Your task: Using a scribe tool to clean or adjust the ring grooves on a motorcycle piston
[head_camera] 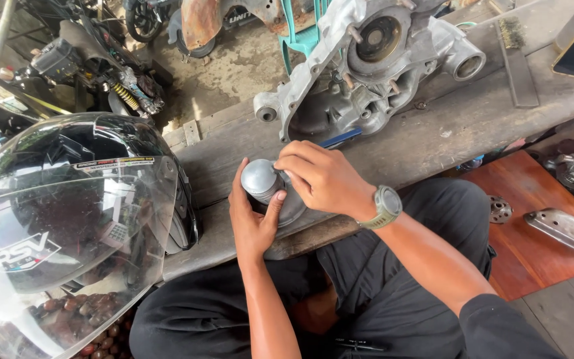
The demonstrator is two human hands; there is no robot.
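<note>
Piston point(260, 179), a grey metal one with a smooth domed crown, sits between both hands at the near edge of the wooden bench point(433, 133). The left hand point(252, 223) cups it from below and behind, thumb up along its side, grasping it firmly. The right hand point(323, 176), with a green watch point(385, 207) on its wrist, lies over the piston's skirt, fingertips pinched at the upper edge just below the crown; whether they grip a small part there I cannot tell. Judging by this, the step in hand is fine work on the piston's side, perhaps at the ring grooves. The next move seems to call for a steady left-hand hold and careful fingertip pressure from the right. Just beyond the hands lies an aluminium engine casing point(367, 60); left of them rests a black helmet point(74, 219) with a clear visor.
</note>
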